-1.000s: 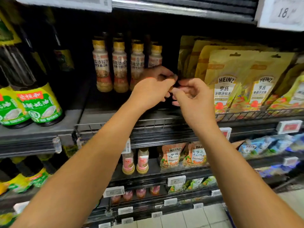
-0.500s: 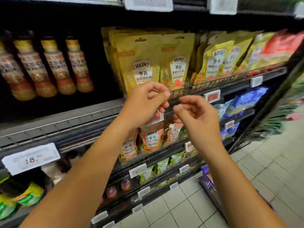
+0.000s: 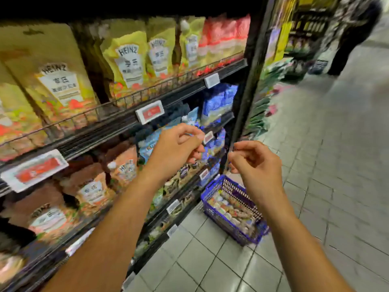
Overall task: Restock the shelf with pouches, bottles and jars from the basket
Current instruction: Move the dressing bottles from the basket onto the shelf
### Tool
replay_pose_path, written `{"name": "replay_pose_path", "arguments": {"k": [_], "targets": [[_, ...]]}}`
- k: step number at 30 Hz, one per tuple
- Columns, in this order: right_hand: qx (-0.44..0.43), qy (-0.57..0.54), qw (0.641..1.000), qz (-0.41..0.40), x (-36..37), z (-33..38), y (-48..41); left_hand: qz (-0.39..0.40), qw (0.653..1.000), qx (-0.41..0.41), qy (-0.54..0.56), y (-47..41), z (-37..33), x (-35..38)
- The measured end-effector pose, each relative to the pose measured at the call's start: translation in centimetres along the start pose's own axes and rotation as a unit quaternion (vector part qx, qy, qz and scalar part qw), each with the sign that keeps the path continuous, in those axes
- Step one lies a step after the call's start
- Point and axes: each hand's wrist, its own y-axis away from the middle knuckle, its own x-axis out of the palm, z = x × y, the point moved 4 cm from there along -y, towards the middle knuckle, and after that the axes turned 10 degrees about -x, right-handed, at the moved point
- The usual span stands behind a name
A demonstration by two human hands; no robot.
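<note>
My left hand (image 3: 179, 148) and my right hand (image 3: 255, 163) hover side by side in front of the shelf, fingers loosely curled, holding nothing. A blue basket (image 3: 212, 188) stands on the tiled floor at the foot of the shelf, below my right hand, with several small jars and bottles inside. Yellow Heinz pouches (image 3: 128, 60) stand on the upper shelf behind a wire rail (image 3: 134, 95). Orange Heinz pouches (image 3: 90, 190) fill the shelf below, left of my left arm. The picture is blurred.
Blue pouches (image 3: 216, 100) sit at the right end of the middle shelf. Price tags (image 3: 150, 111) hang along the shelf edges. The shelf's black end post (image 3: 250, 91) borders an aisle of grey tiles (image 3: 336, 165). A person (image 3: 353, 34) stands far back right.
The view has swung right and down, from the bottles to the pouches and the basket. Both hands have pulled back from the shelf and drifted slightly apart.
</note>
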Motion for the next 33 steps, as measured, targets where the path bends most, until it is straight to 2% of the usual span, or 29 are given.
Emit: {"name": "replay_pose_path", "arguments": {"k": [6,13,33], "targets": [[0.019,0.055,0.996,-0.064,-8.2,-1.5,0.0,0.058,0.998,-0.033,0.014,-2.1,0.6,8.1],[0.057,0.077,0.988,-0.12,-13.5,-4.2,-0.7,0.123,0.991,-0.047,0.008,-5.3,1.7,14.7],[0.162,0.136,0.955,-0.207,-17.9,-15.9,-11.1,0.237,0.966,-0.101,0.017,-24.6,7.2,24.4]]}}
